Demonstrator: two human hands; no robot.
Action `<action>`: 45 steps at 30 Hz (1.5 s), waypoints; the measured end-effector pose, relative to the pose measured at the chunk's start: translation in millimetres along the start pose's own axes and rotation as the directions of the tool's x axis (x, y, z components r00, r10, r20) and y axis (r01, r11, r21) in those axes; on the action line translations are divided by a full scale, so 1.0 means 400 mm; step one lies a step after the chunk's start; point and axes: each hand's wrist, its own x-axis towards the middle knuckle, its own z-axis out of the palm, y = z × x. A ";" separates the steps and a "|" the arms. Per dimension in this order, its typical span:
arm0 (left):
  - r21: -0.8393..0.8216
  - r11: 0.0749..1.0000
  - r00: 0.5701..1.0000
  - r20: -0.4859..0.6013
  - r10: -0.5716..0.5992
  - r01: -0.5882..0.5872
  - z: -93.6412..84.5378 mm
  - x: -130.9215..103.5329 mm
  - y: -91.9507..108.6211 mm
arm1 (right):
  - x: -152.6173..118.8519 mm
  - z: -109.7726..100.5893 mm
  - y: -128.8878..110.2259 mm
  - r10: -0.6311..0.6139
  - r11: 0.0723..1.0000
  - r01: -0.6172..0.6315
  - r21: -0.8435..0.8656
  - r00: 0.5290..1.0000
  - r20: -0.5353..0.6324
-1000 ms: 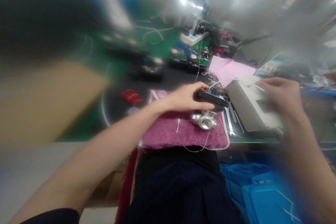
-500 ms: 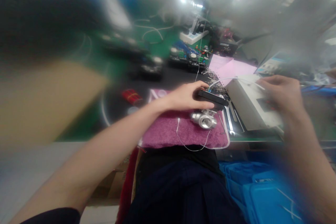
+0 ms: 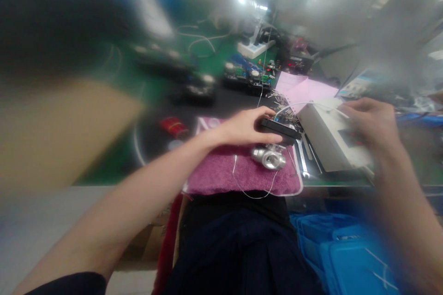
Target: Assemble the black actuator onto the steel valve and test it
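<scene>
My left hand (image 3: 249, 126) is wrapped round a black rectangular housing (image 3: 281, 130), thumb on the near side and fingers on the far side. Below that housing sits a shiny metal ball valve (image 3: 270, 158) with its round opening facing me, over a purple towel (image 3: 214, 173). A white cable (image 3: 304, 103) runs from behind the housing to my right hand (image 3: 372, 122), whose fingers are closed on its far end. This hand is beside a pale grey box (image 3: 327, 140); its fingertips are blurred, and part of the box is behind the hand.
Wrenches (image 3: 303, 159) lie between towel and grey box. Behind are loose screws (image 3: 282, 103), pink papers (image 3: 306, 90), circuit-board units (image 3: 247, 73), a white power strip (image 3: 256, 48) and a black device (image 3: 296, 61). Blue bins (image 3: 356, 258) stand below the table edge at right.
A red light now shows on the black device at the back. Both hands, the housing and the cable stay practically where they were.
</scene>
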 end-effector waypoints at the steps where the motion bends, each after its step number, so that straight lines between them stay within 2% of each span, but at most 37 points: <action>1: 0.001 1.000 1.000 0.000 0.000 0.000 0.000 -0.001 0.001 | -0.001 0.000 -0.001 -0.001 1.000 0.001 0.001 1.000 0.004; 45: -0.003 1.000 1.000 0.006 0.006 -0.006 -0.003 -0.001 0.001 | -0.012 0.001 -0.013 0.009 1.000 -0.009 -0.001 1.000 -0.022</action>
